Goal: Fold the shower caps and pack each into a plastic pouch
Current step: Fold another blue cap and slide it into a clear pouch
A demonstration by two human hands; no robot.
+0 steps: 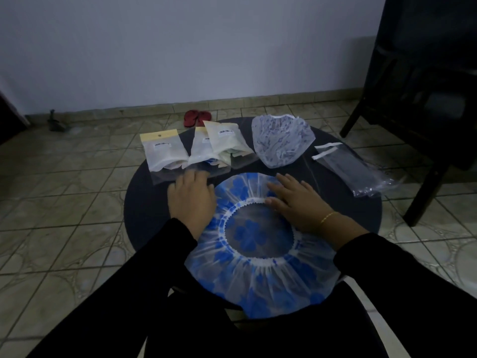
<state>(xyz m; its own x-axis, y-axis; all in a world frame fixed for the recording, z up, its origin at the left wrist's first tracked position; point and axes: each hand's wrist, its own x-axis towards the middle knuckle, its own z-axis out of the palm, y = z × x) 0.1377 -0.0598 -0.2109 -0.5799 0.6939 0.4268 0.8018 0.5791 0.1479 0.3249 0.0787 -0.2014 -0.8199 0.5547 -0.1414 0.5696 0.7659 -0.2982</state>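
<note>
Palms flat on the blue-flowered shower cap (pixel 258 267), spread for folding.
Your left hand (pixel 192 200) and right hand (pixel 296 202) press it to the tabletop (pixel 144 215), fingers (pixel 282 180) straight, grasping nothing; empty pouches (pixel 361 169) wait nearby.

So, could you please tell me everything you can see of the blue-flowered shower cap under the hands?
The blue-flowered shower cap is thin, translucent plastic printed with blue flowers, gathered by a white elastic band around its round opening. It lies spread flat and unfolded, opening upward, on the dark round table, its near edge hanging over the table's rim. The left hand rests on its left edge and the right hand lies flat on its upper right part.
</note>
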